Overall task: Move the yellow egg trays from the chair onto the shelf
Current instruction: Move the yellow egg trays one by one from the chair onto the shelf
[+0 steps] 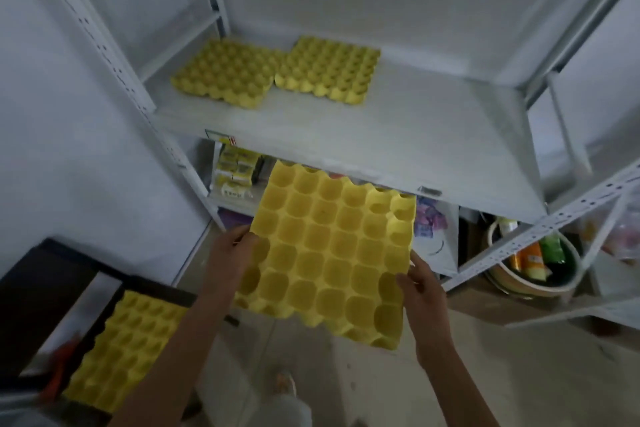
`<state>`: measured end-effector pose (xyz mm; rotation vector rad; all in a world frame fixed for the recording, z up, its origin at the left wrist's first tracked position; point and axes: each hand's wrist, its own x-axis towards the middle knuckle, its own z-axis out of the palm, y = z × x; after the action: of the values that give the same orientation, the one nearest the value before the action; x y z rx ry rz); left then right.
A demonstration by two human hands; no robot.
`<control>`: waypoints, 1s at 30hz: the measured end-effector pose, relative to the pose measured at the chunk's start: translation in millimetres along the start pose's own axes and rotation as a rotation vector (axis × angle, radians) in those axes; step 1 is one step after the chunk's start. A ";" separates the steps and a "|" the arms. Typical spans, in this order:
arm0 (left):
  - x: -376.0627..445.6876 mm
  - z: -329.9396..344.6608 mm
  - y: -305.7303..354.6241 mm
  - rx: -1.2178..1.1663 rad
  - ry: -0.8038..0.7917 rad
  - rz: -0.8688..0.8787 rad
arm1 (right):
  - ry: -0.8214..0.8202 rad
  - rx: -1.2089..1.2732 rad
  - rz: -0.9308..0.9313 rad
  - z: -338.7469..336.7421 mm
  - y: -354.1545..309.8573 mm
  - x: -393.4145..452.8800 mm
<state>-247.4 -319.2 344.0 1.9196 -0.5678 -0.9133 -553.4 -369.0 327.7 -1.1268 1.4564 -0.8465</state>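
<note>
I hold a yellow egg tray (pixel 329 250) in the air, just below the front edge of the white shelf (pixel 398 128). My left hand (pixel 230 253) grips its left edge and my right hand (pixel 420 284) grips its right edge. Two more yellow egg trays lie side by side at the back left of the shelf, one on the left (pixel 225 71) and one on the right (pixel 329 68). Another yellow egg tray (pixel 124 350) rests on the dark chair (pixel 45 291) at the lower left.
A slotted white upright (pixel 93 38) stands at the shelf's left and another (pixel 540 225) slants at the right. Below the shelf sit yellow packets (pixel 235 170), pink packets (pixel 427 218) and a bowl (pixel 533 267) with bottles. The shelf's right half is bare.
</note>
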 end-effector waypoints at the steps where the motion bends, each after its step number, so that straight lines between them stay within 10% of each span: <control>1: 6.7 -1.3 10.4 -0.016 0.015 0.013 | 0.009 0.006 -0.001 4.2 -6.3 7.3; 30: 351.6 14.6 112.3 0.402 -0.003 0.199 | 0.147 -0.228 0.062 175.9 -100.9 302.9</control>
<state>-43.2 -625.0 308.8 2.1657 -0.9846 -0.7116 -359.3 -675.7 294.3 -1.2004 1.7355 -0.7462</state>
